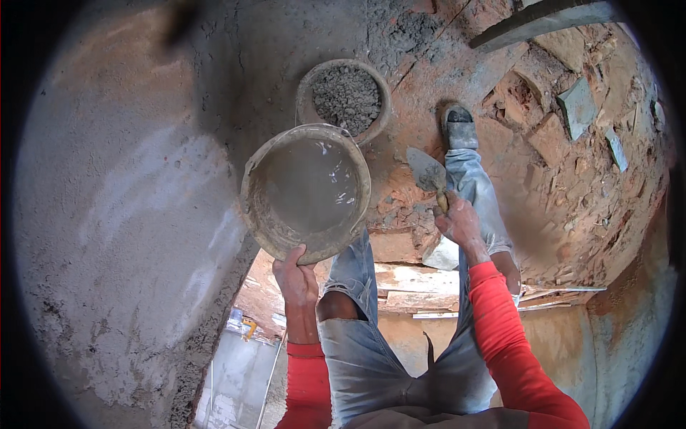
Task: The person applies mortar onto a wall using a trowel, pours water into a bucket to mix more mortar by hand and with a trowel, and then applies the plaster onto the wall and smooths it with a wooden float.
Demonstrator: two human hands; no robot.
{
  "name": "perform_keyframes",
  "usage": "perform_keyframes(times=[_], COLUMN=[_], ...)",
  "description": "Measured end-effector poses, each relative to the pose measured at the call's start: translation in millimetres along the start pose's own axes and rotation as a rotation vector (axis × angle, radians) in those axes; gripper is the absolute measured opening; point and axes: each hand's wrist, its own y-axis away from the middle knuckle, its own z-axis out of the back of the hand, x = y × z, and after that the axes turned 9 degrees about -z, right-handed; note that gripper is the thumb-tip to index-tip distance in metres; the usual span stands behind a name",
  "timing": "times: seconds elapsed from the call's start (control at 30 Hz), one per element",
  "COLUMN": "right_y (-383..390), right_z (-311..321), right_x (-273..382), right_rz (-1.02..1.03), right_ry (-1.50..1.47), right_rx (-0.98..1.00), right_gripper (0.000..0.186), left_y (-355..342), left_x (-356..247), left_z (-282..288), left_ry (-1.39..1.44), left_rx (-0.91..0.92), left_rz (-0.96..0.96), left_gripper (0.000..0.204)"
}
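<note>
My left hand [294,277] grips the near rim of a round bucket [256,207], its thumb over the edge. Murky grey water [309,187] fills part of it, with light glinting on the surface. Just beyond, partly covered by this bucket, stands a second bucket [384,96] holding lumpy grey mortar [347,100]. My right hand [461,220] is closed round the handle of a pointed trowel [427,171], whose blade is smeared with grey mortar. The trowel is held beside my right leg, apart from both buckets.
A rough grey plastered surface [136,207] runs along the left. Broken tiles and stone pieces [577,107] litter the reddish ground at right. A curved rim [547,21] juts in at the top right. Wooden boards [418,279] lie behind my feet, and my shoe [459,129] stands near the mortar bucket.
</note>
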Motion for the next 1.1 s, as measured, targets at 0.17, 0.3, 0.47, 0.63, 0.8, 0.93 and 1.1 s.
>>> perform_keyframes(times=[0.17,0.3,0.47,0.63,0.8,0.93,1.1], right_y=[-1,-2,0,1,1,0,-1], right_z=[-14,-24,-24,-20,-20,-22,-21], right_x=[1,0,2,8,7,5,7], right_rz=[-0.034,-0.022,-0.028,-0.014,-0.01,-0.004,0.0], right_ry=[0.059,0.086,0.097,0.053,0.033,0.066,0.048], right_rx=[0.083,0.071,0.07,0.07,0.052,0.046,0.064], right_gripper=[0.061,0.06,0.06,0.064,0.062,0.059,0.055], left_y=[-3,-7,-10,-11,-14,-15,-12], left_x=[-6,-10,-18,-21,-21,-21,-19], left_z=[2,-4,-12,-19,-23,-25,-33], left_ry=[-0.032,0.0,-0.036,-0.048,-0.036,-0.036,-0.019], left_rx=[-0.009,0.028,0.012,0.005,-0.008,0.008,0.021], left_rz=[-0.007,-0.036,-0.003,-0.051,-0.059,-0.054,-0.057], left_gripper=[0.06,0.059,0.067,0.059,0.061,0.062,0.063])
